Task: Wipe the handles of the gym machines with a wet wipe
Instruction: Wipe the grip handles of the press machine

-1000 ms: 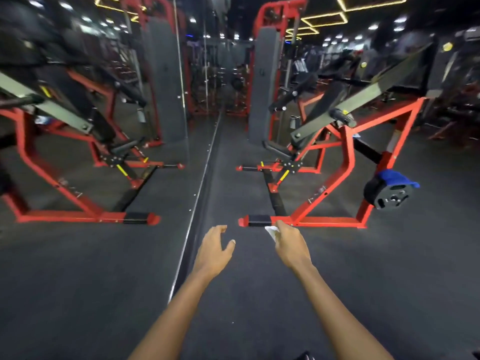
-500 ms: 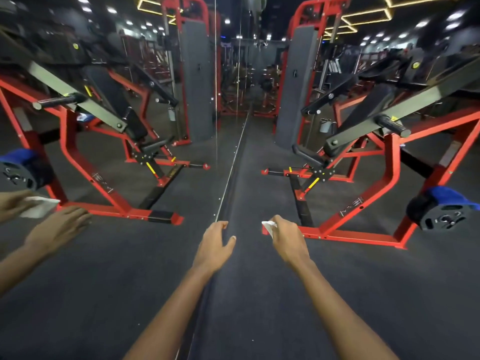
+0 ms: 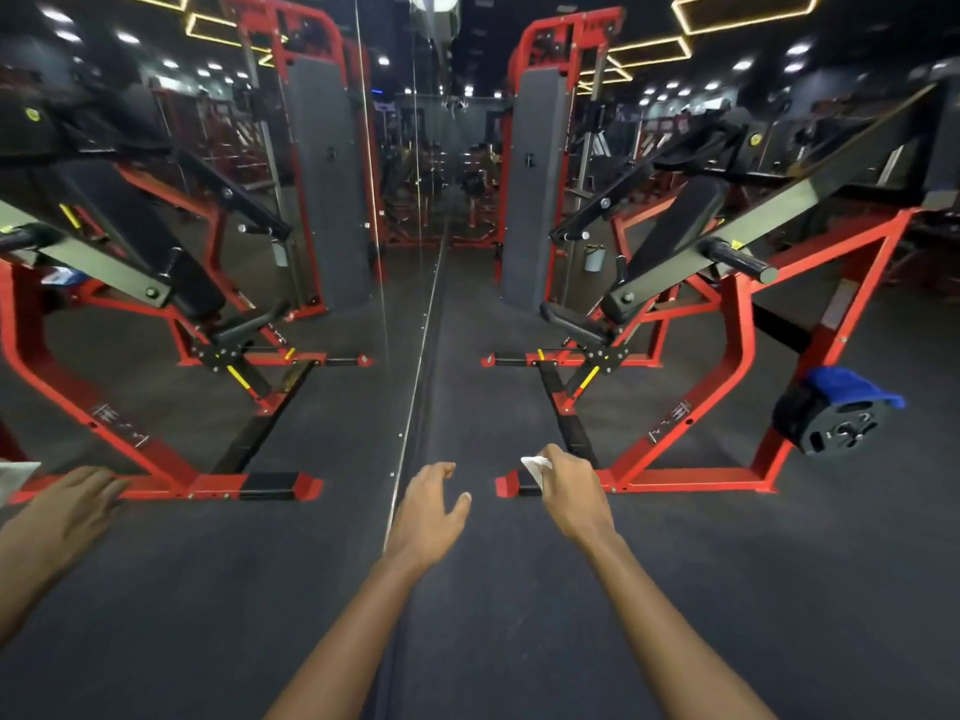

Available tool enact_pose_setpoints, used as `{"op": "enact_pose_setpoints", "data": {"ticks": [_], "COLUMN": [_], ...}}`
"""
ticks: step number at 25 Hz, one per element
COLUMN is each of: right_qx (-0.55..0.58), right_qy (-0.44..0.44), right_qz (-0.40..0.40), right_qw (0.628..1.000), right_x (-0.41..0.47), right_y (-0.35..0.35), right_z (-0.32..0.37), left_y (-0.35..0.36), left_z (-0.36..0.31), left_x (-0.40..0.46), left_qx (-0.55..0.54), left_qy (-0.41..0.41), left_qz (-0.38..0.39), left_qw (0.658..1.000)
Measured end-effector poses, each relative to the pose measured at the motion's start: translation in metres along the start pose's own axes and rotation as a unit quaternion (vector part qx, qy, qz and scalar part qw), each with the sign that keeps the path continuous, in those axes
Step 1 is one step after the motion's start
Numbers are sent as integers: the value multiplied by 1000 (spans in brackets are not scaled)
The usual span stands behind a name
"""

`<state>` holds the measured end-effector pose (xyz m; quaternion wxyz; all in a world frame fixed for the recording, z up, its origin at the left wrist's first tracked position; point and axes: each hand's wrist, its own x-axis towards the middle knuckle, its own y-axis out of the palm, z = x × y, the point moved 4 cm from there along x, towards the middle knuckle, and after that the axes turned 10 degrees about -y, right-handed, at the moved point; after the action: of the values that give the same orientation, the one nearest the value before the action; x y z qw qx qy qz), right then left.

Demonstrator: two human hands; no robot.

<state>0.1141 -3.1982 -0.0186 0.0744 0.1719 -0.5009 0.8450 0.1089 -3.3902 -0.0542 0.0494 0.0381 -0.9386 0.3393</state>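
A: What changed vs the previous frame?

B: Both arms hold the same pose as half a second ago. The view has swung a bit right, so the mirrored hand at 9 o'clock now sits lower in frame and the weight plate has slid inward from the right edge.

A: Hand state?

B: Left hand (image 3: 427, 506) at 6 o'clock: fingers loosely spread, thumb out, holding nothing, hovering over the floor. Right hand (image 3: 571, 493) just to its right: fingers curled, pinching a crumpled white wet wipe (image 3: 536, 466) that sticks out at the fingertips.

A: Where's the wipe relative to the machine?

B: Over the near end of the red machine frame (image 3: 691, 480), the square-tube base foot with a black end pad. Can't tell if it touches.

A: Surroundings, near to far?

B: Dark speckled rubber floor (image 3: 519, 615), matte. A mirror wall (image 3: 311, 459) runs along the left, its metal bottom edge a thin bright line toward 12 o'clock; it duplicates the machine and hands. At 3 o'clock, a round black weight plate (image 3: 831, 426) on a peg, blue cloth (image 3: 852, 387) draped over it. Above it at 2 o'clock, a black cylindrical handle (image 3: 737, 261) projecting from a flat grey lever arm. At 1 o'clock, a tall grey padded upright (image 3: 535, 189) in a red frame. Far ceiling: yellow angular light strips, blurred spotlights.
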Motion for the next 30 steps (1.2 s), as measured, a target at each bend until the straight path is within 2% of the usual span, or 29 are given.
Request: {"op": "enact_pose_setpoints", "data": {"ticks": [4, 9, 15, 19, 30], "right_qx": [-7, -7, 2, 1, -2], "right_qy": [25, 53, 56, 55, 95], "right_qz": [-5, -24, -29, -55, -123], "right_qw": [1000, 998, 998, 997, 988], "right_x": [46, 133, 292, 387, 672], "right_y": [9, 29, 39, 36, 88], "right_z": [-21, -82, -162, -202, -334], "left_y": [19, 60, 112, 143, 232], "left_z": [-4, -16, -46, -64, -108], "left_x": [57, 168, 342, 443, 777], "left_qx": [2, 2, -15, -16, -51], "left_qy": [19, 46, 57, 58, 106], "left_qz": [23, 38, 37, 46, 91], "left_qw": [1000, 998, 998, 997, 989]}}
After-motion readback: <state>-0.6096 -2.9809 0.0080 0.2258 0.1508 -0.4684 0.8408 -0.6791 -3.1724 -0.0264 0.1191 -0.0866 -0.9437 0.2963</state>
